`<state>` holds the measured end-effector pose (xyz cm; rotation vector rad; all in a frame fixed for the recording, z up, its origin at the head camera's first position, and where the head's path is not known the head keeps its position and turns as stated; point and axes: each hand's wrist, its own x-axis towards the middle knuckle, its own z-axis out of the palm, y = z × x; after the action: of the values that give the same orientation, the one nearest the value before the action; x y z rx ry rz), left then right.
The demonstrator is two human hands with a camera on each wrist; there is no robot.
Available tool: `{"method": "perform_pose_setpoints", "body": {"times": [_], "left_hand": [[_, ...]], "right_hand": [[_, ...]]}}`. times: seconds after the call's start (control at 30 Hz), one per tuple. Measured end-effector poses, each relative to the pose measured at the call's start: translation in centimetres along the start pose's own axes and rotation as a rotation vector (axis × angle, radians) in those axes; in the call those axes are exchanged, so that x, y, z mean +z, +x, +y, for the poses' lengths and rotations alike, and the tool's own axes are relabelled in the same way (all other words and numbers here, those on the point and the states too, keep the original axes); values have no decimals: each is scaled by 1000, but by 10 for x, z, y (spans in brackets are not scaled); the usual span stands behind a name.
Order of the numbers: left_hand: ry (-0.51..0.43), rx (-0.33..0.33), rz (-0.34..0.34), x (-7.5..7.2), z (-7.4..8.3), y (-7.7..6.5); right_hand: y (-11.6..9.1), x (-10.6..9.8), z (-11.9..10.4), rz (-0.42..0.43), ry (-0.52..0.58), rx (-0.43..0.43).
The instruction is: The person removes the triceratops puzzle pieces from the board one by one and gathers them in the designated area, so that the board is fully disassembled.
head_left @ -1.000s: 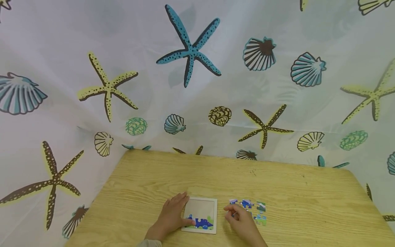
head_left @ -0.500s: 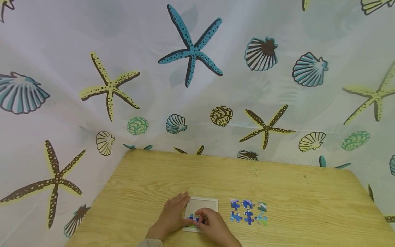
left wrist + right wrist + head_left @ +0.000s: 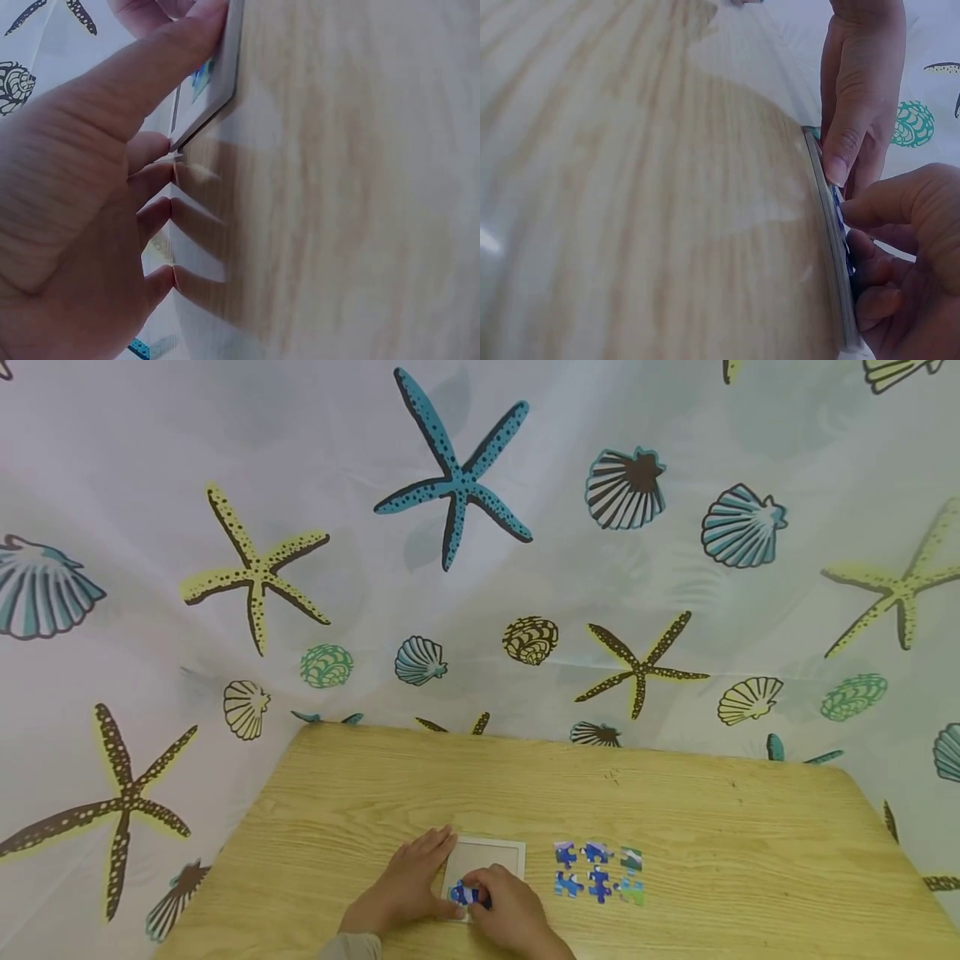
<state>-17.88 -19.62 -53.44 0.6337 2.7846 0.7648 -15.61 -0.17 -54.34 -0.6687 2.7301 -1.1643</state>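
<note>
A shallow white puzzle tray (image 3: 521,856) lies on the wooden table, with blue and green puzzle pieces (image 3: 458,894) along its near side. My left hand (image 3: 411,875) rests at the tray's left edge, fingers mostly straight and thumb across the near corner. In the left wrist view the left hand's fingertips (image 3: 156,281) touch the tabletop. Above the tray's near part, my right hand (image 3: 508,906) has its thumb and fingers curled together and pinches a blue puzzle piece (image 3: 486,902), largely hidden by the fingers.
Several loose jigsaw pieces (image 3: 599,885) lie in two rows right of the tray. The wooden table (image 3: 735,860) runs back to a white curtain (image 3: 480,585) printed with starfish and shells, which also hangs at both sides.
My right hand has moved left from beside the loose pieces to over the tray, then slightly further left. The left hand keeps its place at the tray's edge.
</note>
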Motion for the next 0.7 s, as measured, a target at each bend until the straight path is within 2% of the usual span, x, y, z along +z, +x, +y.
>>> {"method": "perform_pose_setpoints", "body": {"times": [0.17, 0.43, 0.7], "left_hand": [[4, 2, -32, -2, 1, 1], [37, -6, -28, -2, 2, 0], [21, -14, -22, -3, 7, 0]], "right_hand": [[2, 2, -1, 14, -9, 43], [5, 6, -6, 45, -32, 101], [4, 4, -11, 37, -17, 129]]}}
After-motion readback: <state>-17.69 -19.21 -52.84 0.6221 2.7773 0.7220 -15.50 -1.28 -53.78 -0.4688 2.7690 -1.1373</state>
